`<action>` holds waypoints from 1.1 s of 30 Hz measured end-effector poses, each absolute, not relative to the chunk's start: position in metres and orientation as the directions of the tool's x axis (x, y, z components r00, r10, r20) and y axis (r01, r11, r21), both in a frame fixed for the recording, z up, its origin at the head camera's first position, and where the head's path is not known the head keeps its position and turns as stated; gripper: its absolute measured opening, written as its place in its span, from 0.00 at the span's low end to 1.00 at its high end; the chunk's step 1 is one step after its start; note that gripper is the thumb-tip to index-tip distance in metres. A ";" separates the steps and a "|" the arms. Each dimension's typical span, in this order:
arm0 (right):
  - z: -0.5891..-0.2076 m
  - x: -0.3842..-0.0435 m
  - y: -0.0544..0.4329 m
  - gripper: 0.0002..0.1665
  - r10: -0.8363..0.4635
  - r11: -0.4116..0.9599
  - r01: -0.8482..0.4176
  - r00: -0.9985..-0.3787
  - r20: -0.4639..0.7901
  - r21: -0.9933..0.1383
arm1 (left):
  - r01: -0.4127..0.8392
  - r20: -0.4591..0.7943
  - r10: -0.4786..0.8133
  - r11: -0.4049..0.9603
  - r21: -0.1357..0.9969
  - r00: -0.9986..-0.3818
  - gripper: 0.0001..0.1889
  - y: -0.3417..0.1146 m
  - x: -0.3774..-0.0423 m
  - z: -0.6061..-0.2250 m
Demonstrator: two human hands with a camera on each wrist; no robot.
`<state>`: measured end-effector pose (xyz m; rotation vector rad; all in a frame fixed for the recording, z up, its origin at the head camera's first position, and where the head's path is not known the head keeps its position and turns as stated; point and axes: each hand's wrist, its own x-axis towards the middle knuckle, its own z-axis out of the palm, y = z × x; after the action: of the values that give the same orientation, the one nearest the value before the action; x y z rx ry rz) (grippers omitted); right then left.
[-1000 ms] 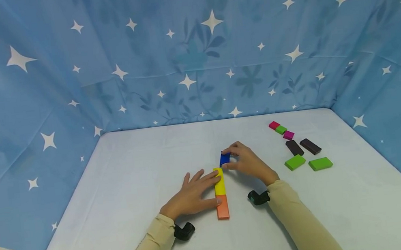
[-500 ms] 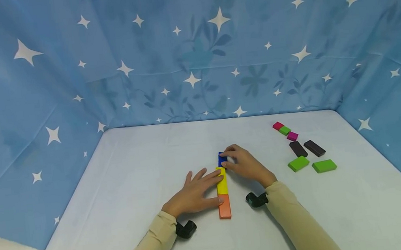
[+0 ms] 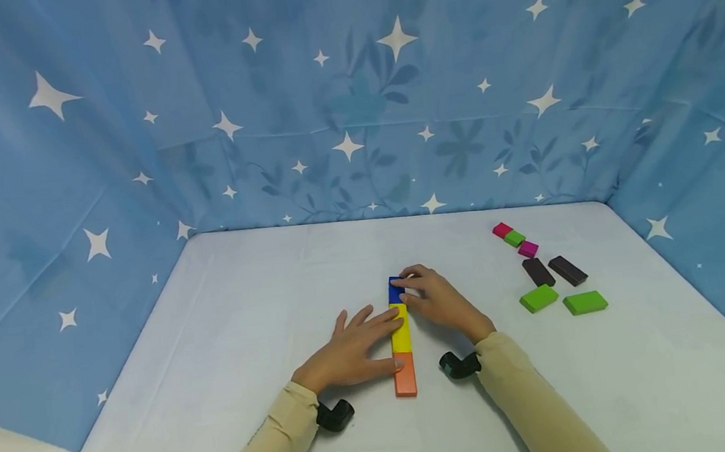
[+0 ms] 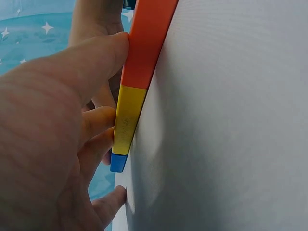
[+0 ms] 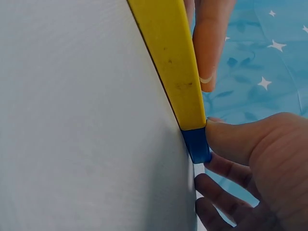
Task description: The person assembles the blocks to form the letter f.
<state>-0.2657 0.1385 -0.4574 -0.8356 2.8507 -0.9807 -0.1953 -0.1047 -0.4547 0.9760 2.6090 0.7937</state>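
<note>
An orange block (image 3: pixel 406 383), a yellow block (image 3: pixel 401 336) and a smaller blue block (image 3: pixel 395 294) lie end to end in a straight line on the white table. My left hand (image 3: pixel 344 353) rests beside them with fingers spread, its thumb touching the orange block and fingertips touching the yellow one. With thumb and forefinger, my right hand (image 3: pixel 442 299) holds the blue block at the far end. In the right wrist view the thumb sits by the seam where the blue block (image 5: pixel 196 146) meets the yellow block (image 5: pixel 168 57); no gap shows there.
Toward the right lie two dark blocks (image 3: pixel 568 271), two larger green blocks (image 3: pixel 586 303), and a small red block (image 3: pixel 502 230), green block (image 3: pixel 514 238) and magenta block (image 3: pixel 528 249). A blue star-patterned curtain (image 3: pixel 296 100) borders the table's back and sides.
My right hand has slid the blue block leftward, from right of the yellow block's far end into line against it. The left hand has stayed on the orange and yellow blocks.
</note>
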 end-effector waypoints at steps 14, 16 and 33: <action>-0.457 -0.265 0.139 0.22 -0.482 0.681 -0.471 -0.865 0.141 -0.560 | 0.543 -0.030 0.668 0.630 0.555 -0.744 0.38 -0.103 -0.196 -0.454; -0.457 -0.265 0.139 0.22 -0.484 0.681 -0.474 -0.863 0.142 -0.558 | 0.546 -0.028 0.669 0.629 0.553 -0.742 0.38 -0.103 -0.196 -0.454; -0.458 -0.263 0.137 0.22 -0.483 0.682 -0.479 -0.863 0.152 -0.553 | 0.552 -0.033 0.672 0.634 0.542 -0.739 0.38 -0.103 -0.197 -0.454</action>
<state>-0.2626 0.1370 -0.4577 -0.8219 2.8749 -0.9428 -0.1968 -0.1031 -0.4543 1.0002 2.6242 0.7549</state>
